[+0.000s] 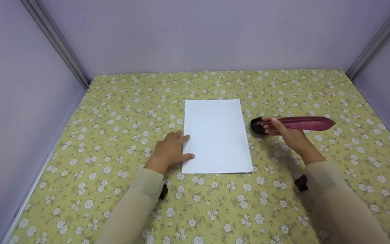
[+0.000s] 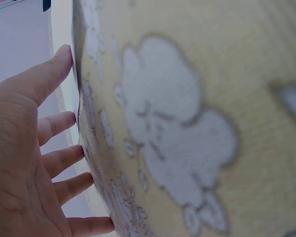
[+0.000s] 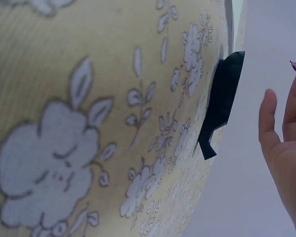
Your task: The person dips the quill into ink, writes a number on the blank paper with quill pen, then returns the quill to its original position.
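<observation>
A blank white sheet of paper (image 1: pixel 215 135) lies on the flowered cloth. My left hand (image 1: pixel 170 149) rests at its left edge, thumb and index fingertip on the paper; the left wrist view shows that hand (image 2: pixel 19 143) with fingers spread. To the right, my right hand (image 1: pixel 293 137) pinches a dark red feather quill pen (image 1: pixel 310 124) near its lower end. The feather points right. Below the fingers stands a small black pot (image 1: pixel 256 128), apart from the paper. In the right wrist view, the pen's tip (image 3: pixel 294 65) shows above and to the right of the pot (image 3: pixel 224 96), apart from it.
A yellow cloth with white flowers (image 1: pixel 130 112) covers the table. Pale walls (image 1: pixel 198 40) stand at the back and both sides, with grey metal posts (image 1: pixel 59 40) in the corners. Dark wrist devices (image 1: pixel 301 183) sit under the sleeves.
</observation>
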A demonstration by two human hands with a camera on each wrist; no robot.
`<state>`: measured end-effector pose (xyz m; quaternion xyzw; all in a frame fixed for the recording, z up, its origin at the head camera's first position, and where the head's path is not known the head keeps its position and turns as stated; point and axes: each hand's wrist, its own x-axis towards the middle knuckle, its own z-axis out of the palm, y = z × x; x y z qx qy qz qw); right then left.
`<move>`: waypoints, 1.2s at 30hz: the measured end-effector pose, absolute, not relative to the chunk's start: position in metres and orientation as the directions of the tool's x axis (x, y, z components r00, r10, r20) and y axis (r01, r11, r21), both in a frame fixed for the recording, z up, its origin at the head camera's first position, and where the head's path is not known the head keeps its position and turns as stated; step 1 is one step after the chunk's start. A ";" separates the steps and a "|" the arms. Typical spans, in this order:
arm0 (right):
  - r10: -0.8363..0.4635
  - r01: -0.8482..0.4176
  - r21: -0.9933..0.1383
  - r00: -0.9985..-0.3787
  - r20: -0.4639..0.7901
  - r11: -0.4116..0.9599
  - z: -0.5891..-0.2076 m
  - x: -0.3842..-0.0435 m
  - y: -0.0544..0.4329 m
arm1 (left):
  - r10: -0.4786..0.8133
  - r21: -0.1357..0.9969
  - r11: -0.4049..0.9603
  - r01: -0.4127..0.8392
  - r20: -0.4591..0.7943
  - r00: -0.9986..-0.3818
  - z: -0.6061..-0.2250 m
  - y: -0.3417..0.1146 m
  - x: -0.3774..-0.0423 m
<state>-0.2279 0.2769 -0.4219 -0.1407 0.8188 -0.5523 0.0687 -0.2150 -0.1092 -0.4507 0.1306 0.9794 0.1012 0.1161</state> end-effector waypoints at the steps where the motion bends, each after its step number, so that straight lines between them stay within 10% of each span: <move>1: -0.292 -0.156 -0.921 -0.955 0.049 0.356 -0.422 -0.228 0.277 | 0.279 0.229 0.945 0.232 -0.202 -0.939 -0.451 -0.109 -0.215; 29: -0.099 -0.117 -0.889 -0.992 0.081 0.442 -0.433 -0.236 0.271 | 0.276 0.220 0.948 0.232 -0.197 -0.941 -0.452 -0.107 -0.215; 34: -0.122 -0.068 -0.946 -0.992 0.030 0.317 -0.434 -0.239 0.272 | 0.278 0.221 0.947 0.234 -0.192 -0.941 -0.451 -0.108 -0.214; 36: -0.165 0.030 -0.997 -0.985 -0.041 0.071 -0.433 -0.239 0.273 | 0.278 0.219 0.947 0.235 -0.192 -0.941 -0.451 -0.108 -0.214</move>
